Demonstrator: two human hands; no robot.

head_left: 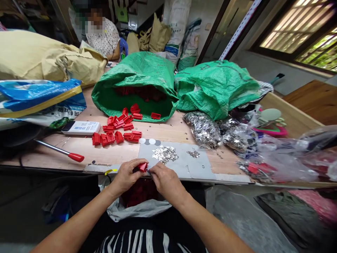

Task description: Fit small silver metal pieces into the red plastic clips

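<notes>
Head view: the left hand (128, 176) grips one red part (143, 167) between fingers and thumb at the table's (123, 154) front edge. The right hand (165, 179) pinches one slim item (149, 171) at its end. Beyond: two metal-piece piles (165, 154), two green sacks (147, 68).

Daylight comes through a barred, dark-framed window (300, 38) at upper right, with green foliage beyond its slats. Below it runs a pale grey wall (263, 66). A brown wooden panel (313, 98) stands beside the light wood-toned desk (171, 128). At the back, a blue chair (123, 45) sits near stacked sacks (160, 34); the floor (15, 214) at lower left lies dim.
</notes>
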